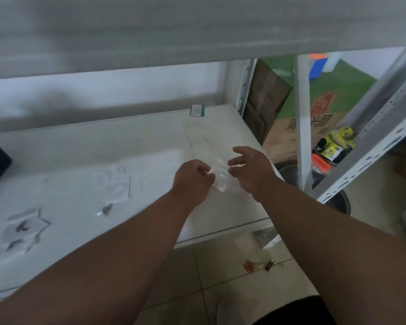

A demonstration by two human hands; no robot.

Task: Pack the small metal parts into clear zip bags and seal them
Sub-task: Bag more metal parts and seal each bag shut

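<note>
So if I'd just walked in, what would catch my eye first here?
Two bare forearms reach in from the bottom, and the left hand and right hand hold a small clear zip bag between them over the white shelf. At the left of that shelf lie more clear bags with dark metal parts inside. Off to the right, behind a grey rack upright, stands a green and brown carton.

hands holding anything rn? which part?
Both grip one clear zip bag: left hand pinches its left edge, right hand its right edge. Contents can't be told.
</note>
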